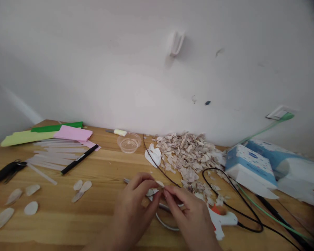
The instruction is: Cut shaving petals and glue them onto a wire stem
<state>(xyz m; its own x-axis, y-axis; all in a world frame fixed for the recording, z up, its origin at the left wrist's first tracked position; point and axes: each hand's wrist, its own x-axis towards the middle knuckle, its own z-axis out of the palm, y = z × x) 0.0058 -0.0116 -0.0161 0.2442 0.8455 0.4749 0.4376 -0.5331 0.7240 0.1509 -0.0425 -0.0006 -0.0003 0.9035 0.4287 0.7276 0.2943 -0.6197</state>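
Tiny pale flake (160,184) is pinched between fingertips of the left grip (136,206). Right grip (193,211) is nearly closed right beside it, can't tell if it's holding too. Flake pile (185,150) sits beyond, white-and-orange tool (227,219) just right.

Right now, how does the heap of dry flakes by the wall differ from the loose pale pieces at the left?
The heap of flakes is piled up and overlapping, while the loose pieces lie spread out, mostly apart. The heap's flakes look ragged and curled; the loose pieces look smoother, oval or round. Both are pale and lie on the wooden table.
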